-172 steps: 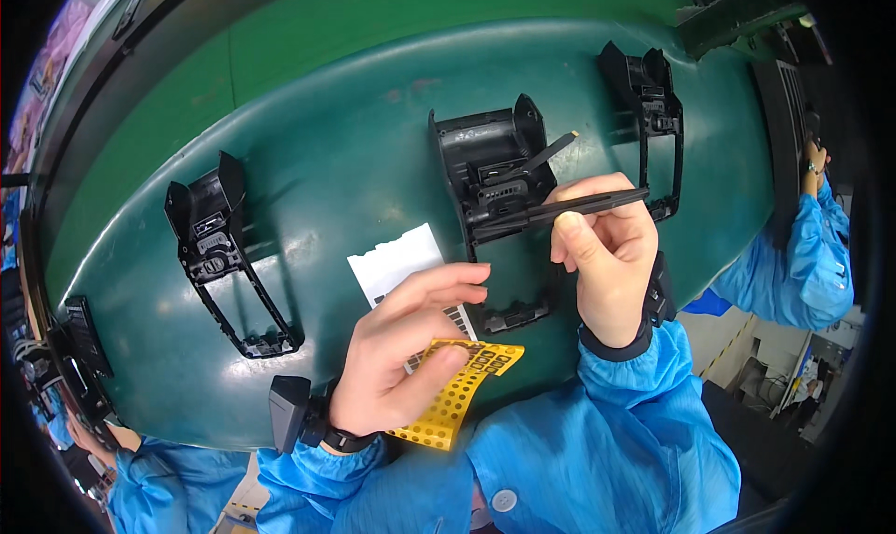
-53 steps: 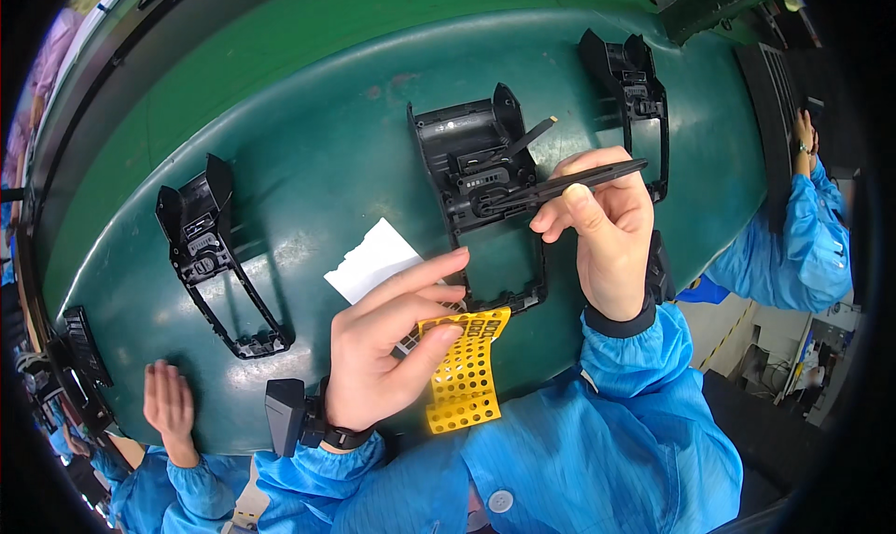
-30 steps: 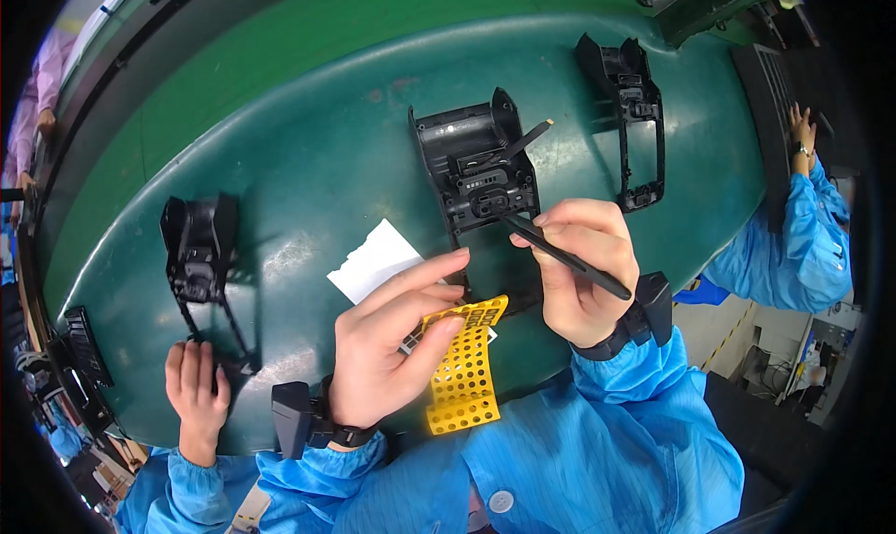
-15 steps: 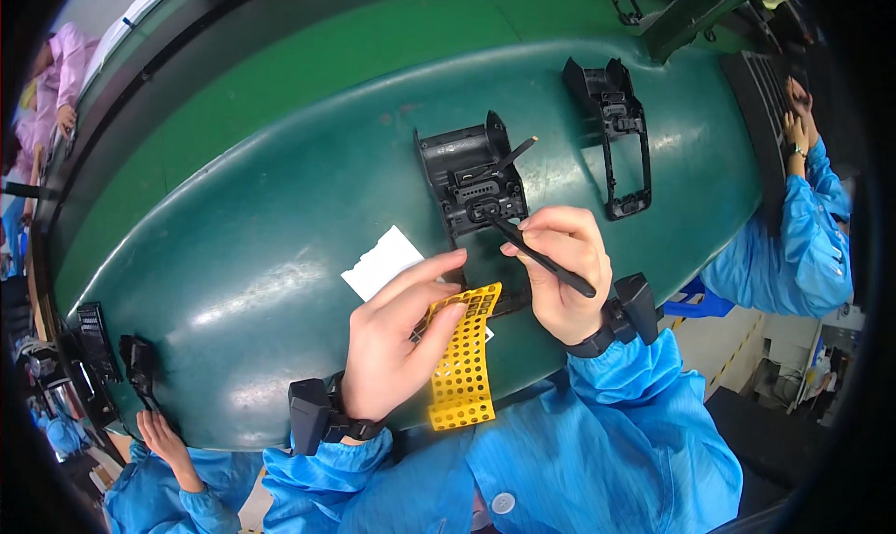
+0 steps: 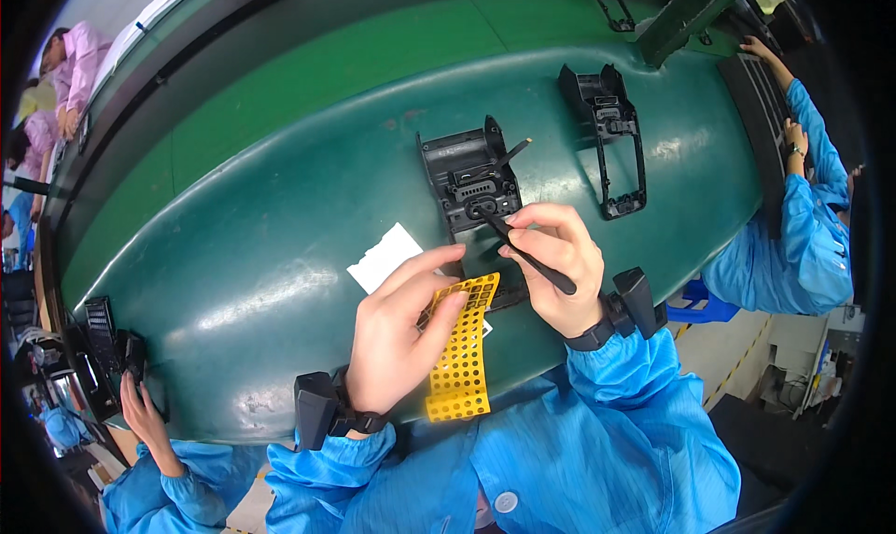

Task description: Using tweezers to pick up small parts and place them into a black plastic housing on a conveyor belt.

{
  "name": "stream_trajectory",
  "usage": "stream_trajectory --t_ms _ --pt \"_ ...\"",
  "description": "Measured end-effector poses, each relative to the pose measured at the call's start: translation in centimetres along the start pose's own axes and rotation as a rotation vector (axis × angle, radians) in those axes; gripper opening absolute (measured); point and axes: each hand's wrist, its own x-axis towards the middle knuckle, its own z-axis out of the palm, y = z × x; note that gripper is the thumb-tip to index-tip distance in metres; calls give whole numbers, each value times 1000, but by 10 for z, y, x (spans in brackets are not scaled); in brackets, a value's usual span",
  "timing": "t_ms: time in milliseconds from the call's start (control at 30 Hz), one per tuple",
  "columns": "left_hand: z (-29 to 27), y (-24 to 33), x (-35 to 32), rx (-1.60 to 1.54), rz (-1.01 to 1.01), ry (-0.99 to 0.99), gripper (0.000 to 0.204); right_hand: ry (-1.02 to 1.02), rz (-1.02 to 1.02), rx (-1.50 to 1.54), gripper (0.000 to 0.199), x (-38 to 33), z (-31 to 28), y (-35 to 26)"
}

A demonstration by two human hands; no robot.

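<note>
My left hand (image 5: 397, 333) pinches a yellow sheet (image 5: 457, 371) covered with rows of small dark dots, its lower end hanging toward me. In my right hand (image 5: 565, 277) is a pair of black tweezers (image 5: 541, 265), held like a pen. Their tips reach a round recess in a black plastic housing (image 5: 455, 151) on the bench; whether something small sits between the tips I cannot tell. The housing's near part lies partly behind my hands. A thin dark stick (image 5: 513, 151) with a pale tip pokes out from the housing's right side.
Another black plastic housing (image 5: 611, 119) with an open frame lies to the right on the green bench (image 5: 280, 217). White paper (image 5: 385, 257) lies beside my left hand. A co-worker's hand (image 5: 145, 417) is by black parts at the left; another co-worker's sleeve (image 5: 789, 254) is at the right.
The tweezers have tilted slightly with my right hand, their tips staying at the recess. My left hand keeps the yellow sheet. The co-worker at the right has stretched one arm farther away.
</note>
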Motion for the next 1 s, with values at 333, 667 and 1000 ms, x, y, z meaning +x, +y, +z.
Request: stream_trajectory --t_ms 333,667,1000 --pt "0 -2 0 3 15 -1 8 86 43 112 31 -1 -1 2" --pt "10 0 23 -161 -13 -91 11 107 278 433 21 6 -13 -3" --pt "5 -8 13 -324 -117 297 10 114 187 -149 16 167 -118 48"
